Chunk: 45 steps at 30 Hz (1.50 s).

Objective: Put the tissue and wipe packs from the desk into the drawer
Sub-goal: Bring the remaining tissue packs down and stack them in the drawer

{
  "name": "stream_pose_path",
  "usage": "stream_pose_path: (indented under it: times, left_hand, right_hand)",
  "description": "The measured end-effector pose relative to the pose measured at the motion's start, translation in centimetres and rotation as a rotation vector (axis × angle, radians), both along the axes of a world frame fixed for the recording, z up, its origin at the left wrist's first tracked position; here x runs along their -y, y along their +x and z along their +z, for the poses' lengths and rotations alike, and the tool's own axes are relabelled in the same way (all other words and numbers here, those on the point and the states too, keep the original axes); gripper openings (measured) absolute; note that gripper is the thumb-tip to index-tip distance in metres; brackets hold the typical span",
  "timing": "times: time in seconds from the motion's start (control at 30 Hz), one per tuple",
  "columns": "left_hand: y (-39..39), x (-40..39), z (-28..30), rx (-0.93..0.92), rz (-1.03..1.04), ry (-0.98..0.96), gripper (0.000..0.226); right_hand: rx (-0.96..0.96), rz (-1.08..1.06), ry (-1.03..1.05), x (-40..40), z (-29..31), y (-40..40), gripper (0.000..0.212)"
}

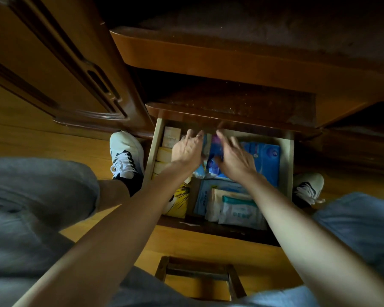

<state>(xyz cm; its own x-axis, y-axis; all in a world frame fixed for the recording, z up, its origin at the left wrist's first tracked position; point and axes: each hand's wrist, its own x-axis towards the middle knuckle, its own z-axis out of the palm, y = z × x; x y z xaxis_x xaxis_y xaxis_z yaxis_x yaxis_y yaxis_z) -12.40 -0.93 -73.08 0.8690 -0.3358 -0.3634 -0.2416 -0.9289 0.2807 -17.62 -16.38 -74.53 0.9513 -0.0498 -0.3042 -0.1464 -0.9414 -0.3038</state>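
The open wooden drawer holds several tissue and wipe packs. Both my hands are inside it near the back. My left hand and my right hand flank a blue and purple pack from either side, fingers extended against it; the hands are motion-blurred. A larger blue pack lies to the right. At the drawer's front sit a white wipe pack with a teal label and a yellow pack. Cream-coloured packs line the left side.
The desk top overhangs the drawer's back. A wooden cabinet door stands on the left. My shoes rest on the wood floor on both sides of the drawer. A small wooden stool sits below between my knees.
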Motion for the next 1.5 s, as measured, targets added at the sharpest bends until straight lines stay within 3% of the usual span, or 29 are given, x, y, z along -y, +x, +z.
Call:
stream_pose_path:
  times: [0.1, 0.23, 0.57, 0.77, 0.97, 1.1, 1.17, 1.33, 1.5]
  left_hand:
    - [0.0, -1.9, -0.9, 0.088, -0.260, 0.046, 0.088]
    - [-1.0, -3.3, -3.3, 0.132, -0.520, 0.128, 0.077]
    - [-1.9, -2.3, -5.7, 0.120, -0.530, 0.107, 0.083]
    - [-1.8, -2.0, -2.5, 0.107, -0.451, 0.001, 0.069]
    - [-3.3, -0.9, 4.6, 0.198, -0.489, -0.118, 0.054]
    - [-4.6, -1.2, 11.6, 0.303, -0.507, -0.173, 0.040]
    - [-5.1, -1.8, 16.0, 0.426, -0.523, -0.231, 0.035]
    - [-3.8, -3.3, 29.0, 0.817, -0.503, -0.481, 0.024]
    - [0.8, -2.8, 40.4, 1.077, -0.340, -0.609, 0.022]
  right_hand:
    - [0.021, 0.175, -0.204, 0.0, -0.7, -0.2, 0.074]
    - [0.053, 0.242, -0.319, -0.5, -2.6, -2.1, 0.076]
    - [-0.033, 0.198, -0.258, 0.4, -3.9, -1.8, 0.072]
    - [0.035, 0.068, -0.029, 0.6, 0.0, -2.3, 0.075]
    - [-0.120, -0.036, 0.059, 2.2, 5.7, -4.3, 0.072]
    - [-0.137, -0.033, 0.057, 3.7, 11.1, -6.5, 0.030]
    - [-0.014, -0.096, 0.099, 4.5, 14.8, -7.7, 0.022]
    - [0.425, -0.159, 0.193, 6.3, 27.4, -8.7, 0.026]
    - [0.797, -0.135, 0.266, 7.4, 38.9, -6.2, 0.031]
